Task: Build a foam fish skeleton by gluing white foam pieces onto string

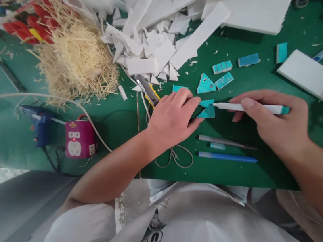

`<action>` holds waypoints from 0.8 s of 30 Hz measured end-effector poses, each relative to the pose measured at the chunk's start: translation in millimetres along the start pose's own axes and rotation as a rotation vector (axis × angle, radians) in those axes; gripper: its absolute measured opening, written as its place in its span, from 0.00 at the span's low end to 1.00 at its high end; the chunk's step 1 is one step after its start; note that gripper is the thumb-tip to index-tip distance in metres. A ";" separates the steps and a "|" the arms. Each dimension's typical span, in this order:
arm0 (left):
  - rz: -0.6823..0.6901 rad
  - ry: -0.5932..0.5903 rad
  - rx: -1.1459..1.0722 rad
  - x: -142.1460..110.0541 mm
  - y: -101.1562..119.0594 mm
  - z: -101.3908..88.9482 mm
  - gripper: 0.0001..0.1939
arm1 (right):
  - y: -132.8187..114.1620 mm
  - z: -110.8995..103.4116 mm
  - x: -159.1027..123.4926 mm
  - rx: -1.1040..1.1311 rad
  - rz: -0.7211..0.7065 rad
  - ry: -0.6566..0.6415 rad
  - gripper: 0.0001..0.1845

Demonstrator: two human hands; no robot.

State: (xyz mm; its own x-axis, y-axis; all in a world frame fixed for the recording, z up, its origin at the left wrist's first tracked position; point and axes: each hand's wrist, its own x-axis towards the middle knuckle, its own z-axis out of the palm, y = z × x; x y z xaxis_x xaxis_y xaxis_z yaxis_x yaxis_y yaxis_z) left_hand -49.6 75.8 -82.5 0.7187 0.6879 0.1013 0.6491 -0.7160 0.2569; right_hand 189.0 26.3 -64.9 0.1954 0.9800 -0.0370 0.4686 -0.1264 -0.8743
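My right hand [281,122] grips a white marker pen [251,107] with a teal end. The pen's tip touches or nearly touches the edge of a small teal foam piece [208,112] on the table. My left hand [174,117] is closed on that piece's left side, holding it down; its fingertips partly hide the piece. Just beyond lie a teal triangle with a hole [205,83], a dotted teal piece [224,81] and a striped one [222,67]. A yellow cutter knife [150,92] lies partly behind my left hand.
White foam scraps [153,50] and a straw heap [81,60] lie at the back. A pink power socket [80,138] and blue glue gun [41,123] sit left, with a white cable [81,107]. A blue pen [227,157] lies in front; a white block [315,77] lies right.
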 end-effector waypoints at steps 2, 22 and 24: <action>-0.005 -0.013 -0.008 0.5 0.0 -0.5 0.16 | -1.7 -0.3 0.9 0.004 0.007 0.003 0.08; 0.017 0.061 0.003 0.5 -1.2 2.1 0.15 | -3.6 -0.7 1.0 0.017 -0.010 -0.068 0.07; 0.020 0.055 0.009 0.5 -1.5 2.5 0.16 | -3.2 -0.2 0.9 0.022 0.003 -0.074 0.09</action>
State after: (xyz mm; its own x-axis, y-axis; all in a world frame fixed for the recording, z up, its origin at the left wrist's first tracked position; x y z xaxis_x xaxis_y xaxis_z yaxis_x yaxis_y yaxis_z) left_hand -49.6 76.9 -85.3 0.7173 0.6785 0.1588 0.6369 -0.7308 0.2456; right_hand 187.8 27.6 -62.1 0.1322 0.9884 -0.0742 0.4489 -0.1265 -0.8846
